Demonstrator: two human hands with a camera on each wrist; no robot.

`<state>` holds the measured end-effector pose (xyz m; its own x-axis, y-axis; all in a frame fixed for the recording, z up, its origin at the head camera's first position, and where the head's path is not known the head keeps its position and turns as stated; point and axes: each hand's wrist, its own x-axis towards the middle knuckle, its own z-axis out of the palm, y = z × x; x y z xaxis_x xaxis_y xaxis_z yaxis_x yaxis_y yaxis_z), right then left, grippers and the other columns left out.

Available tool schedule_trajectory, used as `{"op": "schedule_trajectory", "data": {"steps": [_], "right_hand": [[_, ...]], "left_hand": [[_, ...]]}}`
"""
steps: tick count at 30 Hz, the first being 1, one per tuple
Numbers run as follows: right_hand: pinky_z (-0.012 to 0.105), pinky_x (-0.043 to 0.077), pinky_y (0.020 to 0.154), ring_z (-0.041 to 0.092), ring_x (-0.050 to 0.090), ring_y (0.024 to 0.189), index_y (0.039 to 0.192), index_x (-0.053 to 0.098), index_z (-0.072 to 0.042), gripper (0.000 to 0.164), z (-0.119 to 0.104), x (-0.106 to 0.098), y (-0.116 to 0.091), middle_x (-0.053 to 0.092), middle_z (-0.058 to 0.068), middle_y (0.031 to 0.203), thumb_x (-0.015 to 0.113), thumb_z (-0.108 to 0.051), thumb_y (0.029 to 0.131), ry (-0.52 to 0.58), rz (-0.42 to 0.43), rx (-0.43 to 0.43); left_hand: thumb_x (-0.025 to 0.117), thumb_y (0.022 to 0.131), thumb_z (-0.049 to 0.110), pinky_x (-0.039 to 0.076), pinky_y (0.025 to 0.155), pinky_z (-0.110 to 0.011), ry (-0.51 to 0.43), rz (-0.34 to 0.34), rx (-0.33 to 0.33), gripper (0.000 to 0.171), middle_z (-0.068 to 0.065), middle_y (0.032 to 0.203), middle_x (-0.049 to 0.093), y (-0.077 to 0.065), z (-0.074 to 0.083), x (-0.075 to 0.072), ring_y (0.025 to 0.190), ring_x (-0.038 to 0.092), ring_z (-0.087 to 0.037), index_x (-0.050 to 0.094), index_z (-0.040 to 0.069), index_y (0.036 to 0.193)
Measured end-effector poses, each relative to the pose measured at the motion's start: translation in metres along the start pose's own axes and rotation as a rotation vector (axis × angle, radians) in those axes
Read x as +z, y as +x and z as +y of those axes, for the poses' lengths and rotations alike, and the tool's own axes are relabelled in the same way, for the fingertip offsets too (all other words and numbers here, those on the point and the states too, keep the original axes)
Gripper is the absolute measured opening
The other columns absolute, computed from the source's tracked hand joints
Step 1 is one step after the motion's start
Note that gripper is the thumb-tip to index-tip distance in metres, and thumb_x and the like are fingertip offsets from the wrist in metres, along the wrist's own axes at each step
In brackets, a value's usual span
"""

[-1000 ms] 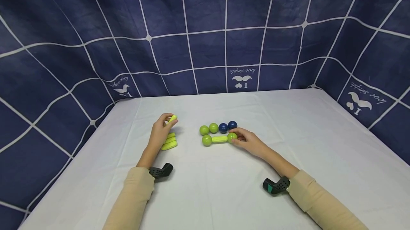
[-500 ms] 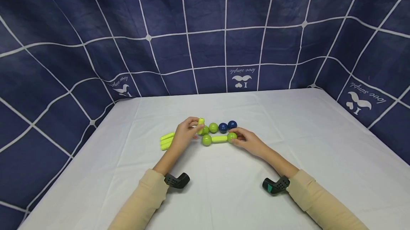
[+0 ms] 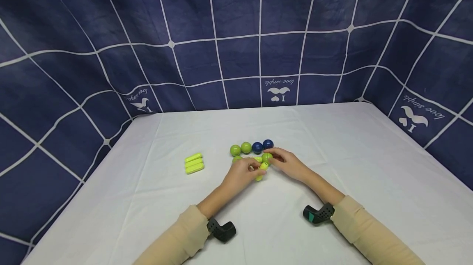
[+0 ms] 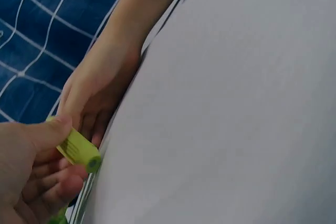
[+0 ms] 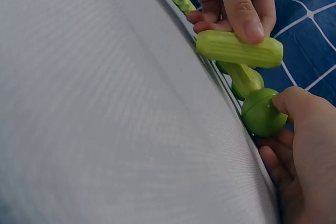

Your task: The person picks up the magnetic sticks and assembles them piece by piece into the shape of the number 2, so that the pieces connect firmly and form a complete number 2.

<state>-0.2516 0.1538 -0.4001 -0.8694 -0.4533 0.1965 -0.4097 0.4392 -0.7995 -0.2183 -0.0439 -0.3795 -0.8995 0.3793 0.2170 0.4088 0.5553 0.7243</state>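
My left hand (image 3: 240,173) pinches a ribbed yellow-green rod (image 5: 239,50) between thumb and fingers; a hole shows in the rod's end in the left wrist view. It holds the rod just in front of a bar made of two green balls joined by a similar rod (image 5: 245,80). My right hand (image 3: 290,164) grips the bar's right-hand green ball (image 5: 264,113) with thumb and fingers. The left hand partly hides the bar's other green ball (image 3: 237,159) and its middle in the head view.
Behind the bar, two loose green balls (image 3: 246,147) and two dark blue balls (image 3: 257,147) lie in a row. Three more yellow-green rods (image 3: 194,163) lie side by side to the left. A white cloth (image 3: 295,232) covers the table; a blue checked curtain (image 3: 236,60) hangs behind.
My left hand has carried its rod rightward from beside the other rods, past the loose balls, to the bar's right end. The right hand stays on its ball.
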Motion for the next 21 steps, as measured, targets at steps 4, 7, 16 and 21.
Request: {"op": "schedule_trajectory", "data": {"steps": [4, 7, 16, 21], "right_hand": [[0.039, 0.044, 0.092, 0.027, 0.055, 0.11, 0.128, 0.05, -0.009, 0.038, 0.001, 0.0, 0.001, 0.052, 0.013, 0.129, 0.05, -0.025, 0.093, 0.024, -0.008, 0.003], [0.036, 0.045, 0.09, 0.026, 0.057, 0.108, 0.127, 0.05, -0.008, 0.038, 0.003, 0.0, 0.001, 0.053, 0.013, 0.127, 0.051, -0.026, 0.093, 0.03, -0.01, 0.004], [0.033, 0.045, 0.089, 0.024, 0.057, 0.108, 0.125, 0.053, -0.01, 0.037, 0.001, -0.002, 0.001, 0.056, 0.011, 0.125, 0.05, -0.028, 0.093, 0.016, -0.007, 0.004], [0.034, 0.044, 0.09, 0.024, 0.056, 0.108, 0.125, 0.053, -0.01, 0.036, 0.0, -0.001, 0.001, 0.056, 0.011, 0.124, 0.05, -0.028, 0.093, 0.01, -0.012, 0.013]], "left_hand": [[0.069, 0.079, 0.027, 0.044, 0.045, -0.019, -0.199, -0.06, -0.113, 0.024, -0.002, 0.062, 0.062, 0.001, 0.001, 0.011, 0.048, 0.05, -0.005, 0.07, 0.004, 0.081], [0.068, 0.08, 0.027, 0.045, 0.043, -0.02, -0.319, -0.096, -0.203, 0.026, 0.0, 0.052, 0.057, 0.001, 0.001, 0.016, 0.042, 0.051, -0.007, 0.068, 0.002, 0.075], [0.065, 0.082, 0.024, 0.045, 0.04, -0.021, -0.438, -0.075, -0.338, 0.033, 0.001, 0.045, 0.052, 0.004, 0.005, 0.02, 0.036, 0.052, -0.007, 0.06, 0.0, 0.061], [0.065, 0.083, 0.023, 0.045, 0.039, -0.021, -0.474, -0.064, -0.361, 0.034, 0.002, 0.044, 0.052, 0.005, 0.005, 0.022, 0.035, 0.051, -0.006, 0.06, -0.003, 0.061]]}}
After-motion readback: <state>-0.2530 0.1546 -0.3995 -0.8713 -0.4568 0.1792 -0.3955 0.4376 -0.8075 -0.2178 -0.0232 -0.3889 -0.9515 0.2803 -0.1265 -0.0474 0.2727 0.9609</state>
